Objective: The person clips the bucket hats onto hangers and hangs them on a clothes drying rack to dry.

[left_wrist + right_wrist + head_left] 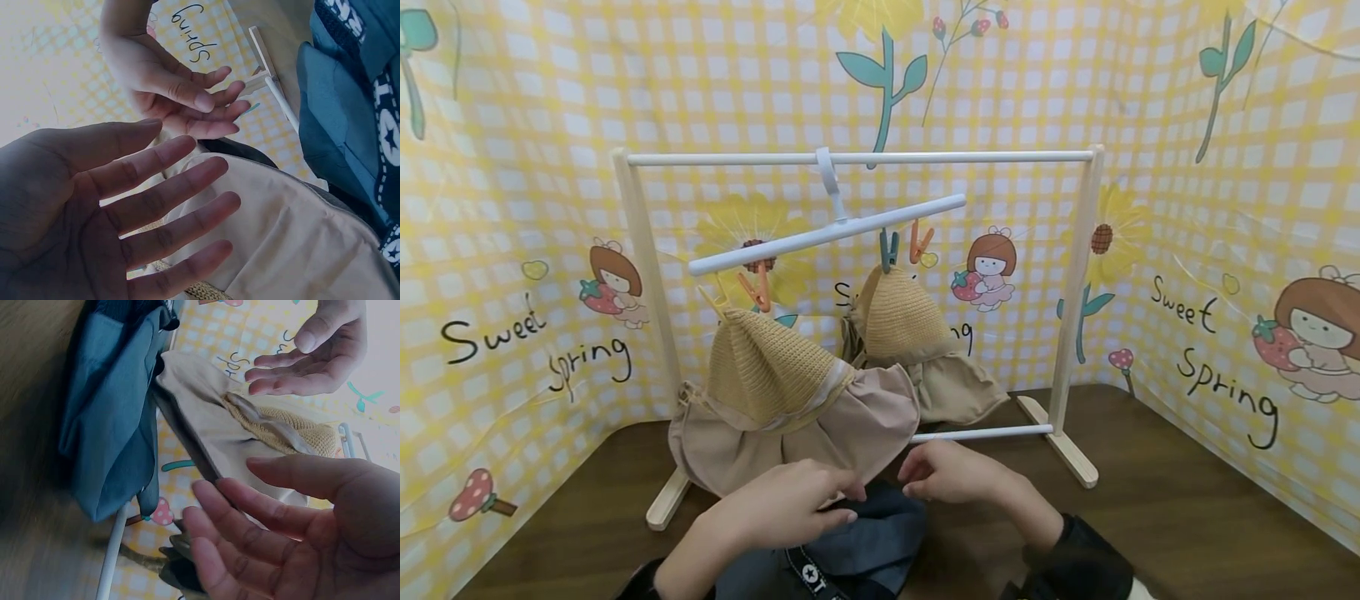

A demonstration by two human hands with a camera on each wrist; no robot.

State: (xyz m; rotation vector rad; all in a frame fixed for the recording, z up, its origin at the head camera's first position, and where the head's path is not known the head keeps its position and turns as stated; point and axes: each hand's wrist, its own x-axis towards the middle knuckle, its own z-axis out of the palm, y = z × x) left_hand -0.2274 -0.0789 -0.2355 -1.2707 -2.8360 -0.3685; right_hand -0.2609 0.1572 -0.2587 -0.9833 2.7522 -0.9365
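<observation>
My left hand (786, 504) hovers in front of the larger straw hat (767, 367), its fingers loosely spread and holding nothing. Facing it, my right hand (951, 473) is also empty, fingers relaxed. Beneath both hands, a dark blue-grey fabric item (880, 525) with a black star-patterned strap (808, 571) lies on the table; its kind is unclear. The larger hat, with a wide beige fabric brim, hangs from a yellow clip (718, 293). A second straw hat (902, 321) hangs by a dark green clip (889, 248). Both hang under a white hanger (827, 236), which tilts down to the left.
A wooden rack (1078, 317) with a white top rail (970, 157) carries the hanger hook. Orange clips (760, 287) dangle empty from the hanger. The rack's feet (1060, 446) stand on the brown table (1187, 500), enclosed by yellow checked cloth (1210, 233).
</observation>
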